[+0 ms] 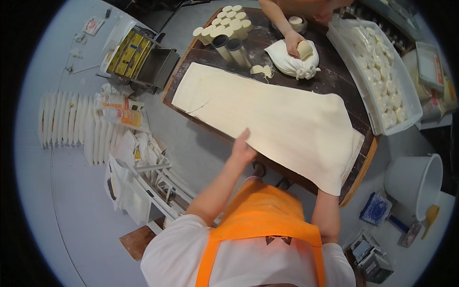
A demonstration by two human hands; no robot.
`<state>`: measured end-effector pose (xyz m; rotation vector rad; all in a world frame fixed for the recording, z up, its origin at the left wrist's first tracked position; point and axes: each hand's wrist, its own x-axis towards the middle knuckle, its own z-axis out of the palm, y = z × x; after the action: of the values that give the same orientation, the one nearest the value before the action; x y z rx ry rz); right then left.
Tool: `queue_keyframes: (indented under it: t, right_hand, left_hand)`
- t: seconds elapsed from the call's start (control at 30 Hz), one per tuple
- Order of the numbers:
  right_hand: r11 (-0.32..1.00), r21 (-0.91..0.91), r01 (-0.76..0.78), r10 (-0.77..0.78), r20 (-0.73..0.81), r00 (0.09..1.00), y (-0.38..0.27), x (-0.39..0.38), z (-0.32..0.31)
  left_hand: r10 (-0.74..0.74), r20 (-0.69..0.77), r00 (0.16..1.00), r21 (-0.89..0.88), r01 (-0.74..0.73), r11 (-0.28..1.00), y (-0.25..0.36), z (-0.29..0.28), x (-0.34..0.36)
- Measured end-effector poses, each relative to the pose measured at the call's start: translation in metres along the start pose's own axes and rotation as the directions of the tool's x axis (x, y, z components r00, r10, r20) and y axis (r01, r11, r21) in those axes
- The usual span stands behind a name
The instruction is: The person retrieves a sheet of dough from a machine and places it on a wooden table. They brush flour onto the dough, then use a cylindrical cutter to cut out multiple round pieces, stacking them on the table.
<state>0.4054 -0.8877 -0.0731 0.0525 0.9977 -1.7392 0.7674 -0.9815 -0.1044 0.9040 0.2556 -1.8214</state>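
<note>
A wide, pale dough sheet (267,115) lies in folded layers across the dark wooden table (306,28), its right end draped over the near edge. My left hand (243,149) is at the sheet's near edge, fingers stretched out and touching or just beside it. My right forearm (327,213) reaches up to the draped right corner, where the dough covers my right hand, so its fingers are hidden. Beyond the sheet stand two dark-rimmed tubes (227,48), with dough scraps (261,71) to their right.
Upright pale cylinders (229,24) crowd the far left corner. Another person's hand (292,43) holds a pale round piece over a white cloth bundle (291,60). A long white tub (412,112) of dough balls flanks the right edge. A white bucket (406,179) stands at right; a metal rack (165,186) at left.
</note>
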Motion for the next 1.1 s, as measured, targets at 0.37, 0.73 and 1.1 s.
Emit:
queue_keyframes:
  t: [0.37,0.73,1.1]
  right_hand:
    - [0.999,-0.043,-0.006,0.005,-0.032,0.999,-0.011,-0.011,-0.014]
    - [0.999,-0.042,0.009,-0.011,-0.044,0.999,-0.018,-0.008,-0.025]
    - [1.0,-0.025,0.017,-0.017,-0.038,0.999,-0.019,-0.007,-0.026]
  left_hand:
    - [0.488,-0.291,0.823,0.676,-0.184,0.714,0.049,-0.022,0.006]
    - [0.471,-0.23,0.852,0.73,-0.169,0.662,0.035,-0.013,0.006]
    - [0.459,-0.254,0.851,0.312,-0.377,0.872,0.056,-0.021,0.024]
